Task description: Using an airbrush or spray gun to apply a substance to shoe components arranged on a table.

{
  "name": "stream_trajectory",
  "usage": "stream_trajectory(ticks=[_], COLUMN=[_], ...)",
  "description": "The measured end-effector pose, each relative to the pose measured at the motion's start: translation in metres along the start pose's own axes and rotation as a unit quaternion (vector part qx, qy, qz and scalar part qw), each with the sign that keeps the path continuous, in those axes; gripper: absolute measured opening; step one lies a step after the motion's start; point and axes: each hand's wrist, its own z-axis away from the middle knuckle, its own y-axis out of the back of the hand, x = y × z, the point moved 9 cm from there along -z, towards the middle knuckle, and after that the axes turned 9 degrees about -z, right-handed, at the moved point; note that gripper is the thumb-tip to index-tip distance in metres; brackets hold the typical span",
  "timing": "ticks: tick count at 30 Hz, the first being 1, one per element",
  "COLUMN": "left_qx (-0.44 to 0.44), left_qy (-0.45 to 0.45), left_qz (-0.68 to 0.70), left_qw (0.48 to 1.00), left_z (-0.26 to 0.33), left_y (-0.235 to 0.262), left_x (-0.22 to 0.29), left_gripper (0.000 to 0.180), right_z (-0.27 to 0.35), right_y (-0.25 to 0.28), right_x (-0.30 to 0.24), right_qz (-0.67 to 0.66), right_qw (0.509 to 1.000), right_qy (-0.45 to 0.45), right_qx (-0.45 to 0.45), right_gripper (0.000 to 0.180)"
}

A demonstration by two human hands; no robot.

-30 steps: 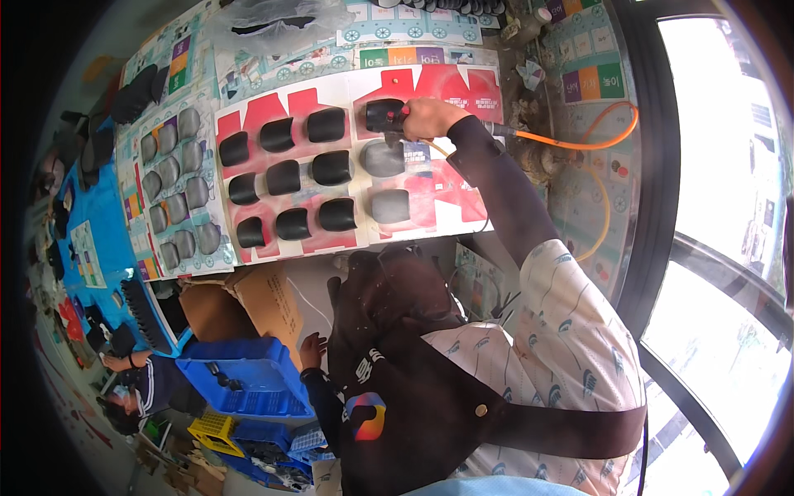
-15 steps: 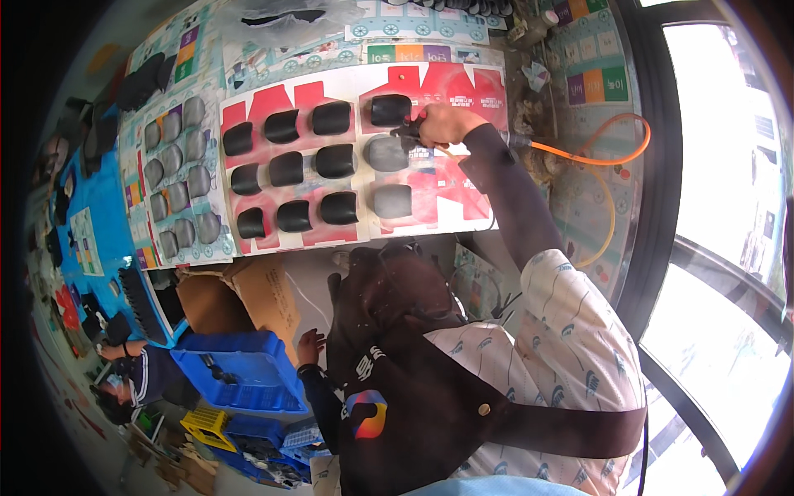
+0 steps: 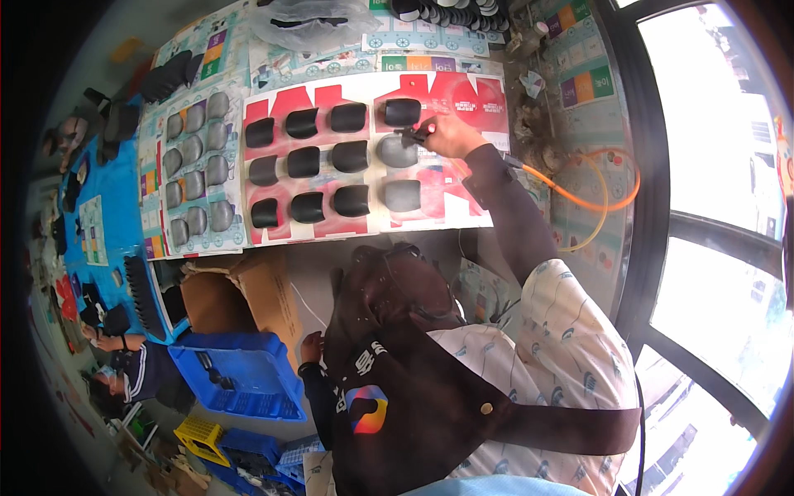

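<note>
On red card (image 3: 463, 99): ten black pieces (image 3: 304, 162), two grey (image 3: 399, 151).

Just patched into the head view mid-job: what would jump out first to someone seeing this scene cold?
The red sheet at top centre, laid with rows of dark curved pieces, grabs the eye first. The right hand reaches out over it with a small spray tool fed by an orange hose, aimed at a grey piece. The left hand hangs low beside a blue crate.
</note>
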Motion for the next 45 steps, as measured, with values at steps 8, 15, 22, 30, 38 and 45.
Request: stream_trajectory(ticks=[8, 15, 22, 30, 38, 45], left_qx=[0.034, 0.019, 0.083, -0.01, -0.008, 0.08], left_qy=[0.017, 0.038, -0.208, 0.03, 0.088, -0.149], left_qz=[0.063, 0.031, -0.282, 0.117, 0.167, -0.117], left_qw=[0.997, 0.999, 0.933, 0.993, 0.982, 0.979], left_z=[0.035, 0.068, 0.096, 0.096, 0.075, 0.035], left_y=[0.01, -0.014, -0.019, -0.042, -0.062, -0.044], left_x=[-0.05, -0.1, -0.087, -0.135, -0.116, -0.037], left_gripper=[0.033, 0.028, 0.026, 0.032, 0.036, 0.028], right_z=[0.019, 0.047, 0.064, 0.092, 0.073, 0.039], right_y=[-0.033, -0.055, -0.075, -0.052, 0.005, -0.002], right_x=[-0.014, -0.008, -0.014, -0.002, -0.01, -0.004], right_qz=[0.009, 0.081, 0.118, 0.147, 0.054, 0.051], right_qw=[0.999, 0.996, 0.993, 0.988, 0.987, 0.991], right_qy=[0.017, -0.032, -0.002, -0.043, 0.02, 0.023], right_qx=[0.043, 0.024, -0.007, 0.019, 0.152, 0.122], right_gripper=[0.026, 0.022, 0.021, 0.021, 0.026, 0.022])
